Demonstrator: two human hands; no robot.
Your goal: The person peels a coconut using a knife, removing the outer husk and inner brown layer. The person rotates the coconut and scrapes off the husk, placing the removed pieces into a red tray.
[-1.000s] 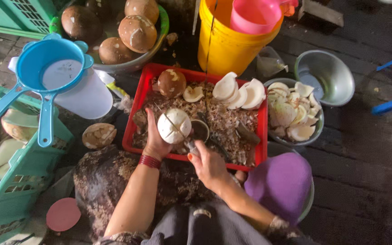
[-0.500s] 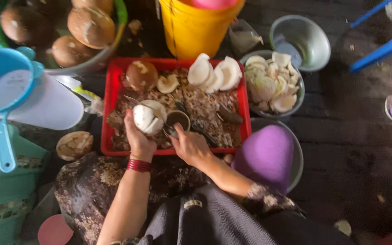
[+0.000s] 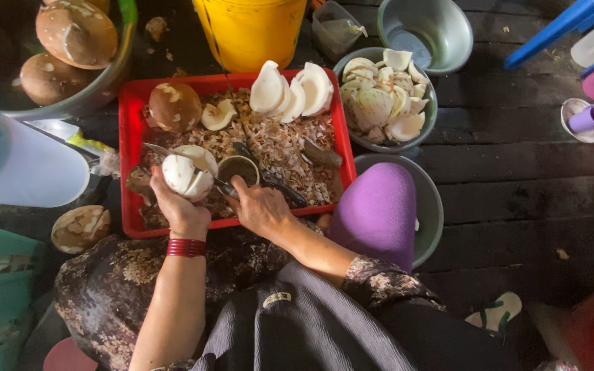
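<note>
Still gripping the peeled coconut (image 3: 185, 173) in the left hand (image 3: 180, 206), right hand (image 3: 259, 206) closed on a scraper (image 3: 225, 185), paring continuing over the red tray (image 3: 130, 172) as before.

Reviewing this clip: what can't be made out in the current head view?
- Tool in the right hand: too small and dark to tell its blade.
- Left hand palm: hidden behind the peeled coconut it holds.
- Grey bowl: mostly covered by the purple cloth.
- Yellow bucket: cut off by the top edge.
- Red tray floor: buried under shavings.
</note>
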